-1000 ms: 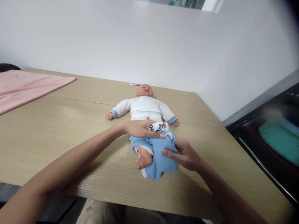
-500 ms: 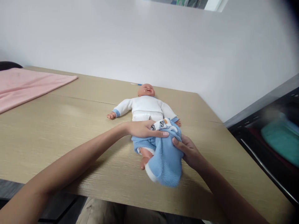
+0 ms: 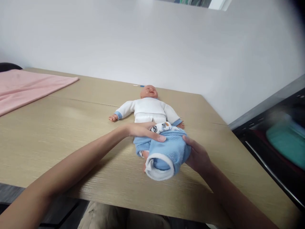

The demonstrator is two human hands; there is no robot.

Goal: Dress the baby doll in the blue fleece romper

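Holding blue pants (image 3: 170, 148), left hand (image 3: 144, 131) and right hand (image 3: 198, 155); front table edge (image 3: 133, 207) near, tabletop (image 3: 71, 127) stretching leftward.

On the bench (image 3: 95, 113), the doll (image 3: 149, 106) lies mid-frame, trousers (image 3: 168, 146) about its legs (image 3: 145, 155), lower centre; a cloth (image 3: 28, 87) lies far left, a pen-like object (image 3: 141, 85) just behind the doll's head (image 3: 149, 91).

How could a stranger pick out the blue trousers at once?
Find the table against the pale wall, then the doll lying face-up on it. The blue trousers are at the doll's near end, held by the left hand and the right hand. Unlike the mostly white top and the pink cloth, they are mainly blue, with cartoon eyes on a white patch.
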